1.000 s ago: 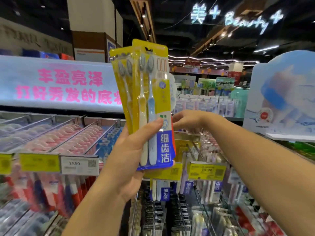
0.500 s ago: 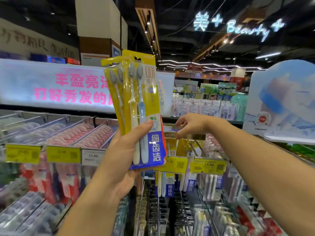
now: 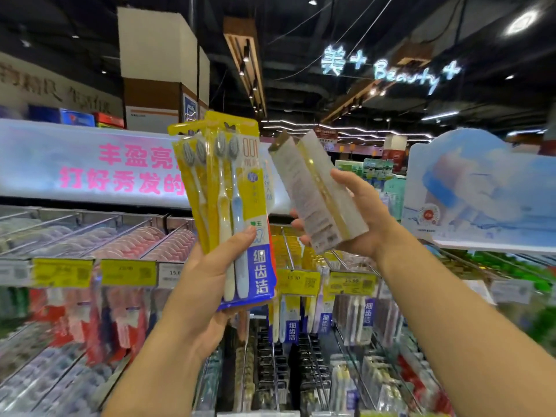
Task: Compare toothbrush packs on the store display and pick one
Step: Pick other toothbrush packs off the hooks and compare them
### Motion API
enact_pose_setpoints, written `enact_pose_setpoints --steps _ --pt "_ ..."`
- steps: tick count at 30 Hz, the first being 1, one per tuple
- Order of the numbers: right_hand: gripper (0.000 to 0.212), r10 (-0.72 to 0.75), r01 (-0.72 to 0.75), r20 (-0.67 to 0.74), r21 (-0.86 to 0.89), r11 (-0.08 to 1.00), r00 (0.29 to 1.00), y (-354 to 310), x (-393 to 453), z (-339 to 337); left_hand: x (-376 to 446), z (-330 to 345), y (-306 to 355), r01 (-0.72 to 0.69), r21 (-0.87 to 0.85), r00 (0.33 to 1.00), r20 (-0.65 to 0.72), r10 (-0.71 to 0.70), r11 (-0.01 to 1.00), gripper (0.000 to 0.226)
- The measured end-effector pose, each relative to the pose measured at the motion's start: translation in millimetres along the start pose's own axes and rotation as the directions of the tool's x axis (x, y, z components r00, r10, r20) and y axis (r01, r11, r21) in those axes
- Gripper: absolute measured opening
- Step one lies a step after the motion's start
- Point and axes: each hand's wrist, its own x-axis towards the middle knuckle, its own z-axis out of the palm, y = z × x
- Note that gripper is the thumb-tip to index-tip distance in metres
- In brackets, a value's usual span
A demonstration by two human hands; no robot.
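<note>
Fingers (image 3: 240, 239) round two yellow packs (image 3: 228, 188)

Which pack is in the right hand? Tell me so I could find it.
Look below the glowing Beauty sign. The right hand grips a pale pack, tilted, its printed back showing. Unlike the yellow pack beside it, no brushes show.

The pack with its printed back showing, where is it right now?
In the head view it sits right of centre, held up by the right hand: the back-facing pack, beside the yellow toothbrush packs gripped in the left hand.
</note>
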Motion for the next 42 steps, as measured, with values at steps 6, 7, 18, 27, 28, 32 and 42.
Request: enact_pose_setpoints --steps 6,7,18,27,28,32,42 --pt "0.075 -0.166 0.091 0.131 0.450 0.888 0.977 63.1 -51.0 50.2 -35.9 -25.4 2.0 -0.034 -0.002 0.999 0.009 0.034 0.999 0.064" --pt "0.078 -0.190 0.090 0.150 0.503 0.860 0.970 77.4 -58.7 58.4 -42.5 -30.6 0.0 -0.039 -0.006 0.999 0.009 0.039 0.999 0.062" --pt "0.049 -0.040 0.134 -0.257 0.361 0.923 0.965 201.4 -151.2 189.9 -153.7 -90.3 -39.7 0.091 0.005 0.996 0.003 -0.091 0.996 0.029" --pt "0.017 -0.072 0.070 -0.438 -0.020 0.997 0.896 232.6 -219.0 246.8 -234.0 -122.0 -61.6 0.273 -0.015 0.959 0.084 -0.270 0.962 0.035" --pt "0.017 -0.118 0.101 -0.461 -0.062 0.993 0.880 236.5 -224.6 248.3 -240.9 -120.6 -59.8 0.279 -0.004 0.955 0.104 -0.277 0.960 0.035" --pt "0.019 -0.173 0.146 -0.501 -0.093 0.985 0.848 247.9 -246.8 253.8 -262.1 -113.2 -61.0 0.269 0.069 0.948 0.156 -0.277 0.961 0.038" --pt "0.048 -0.114 0.186 -0.513 0.090 0.978 0.851 253.2 -338.4 233.4 -332.4 -48.6 -85.5 0.061 0.260 0.980 0.166 -0.107 0.964 0.098"
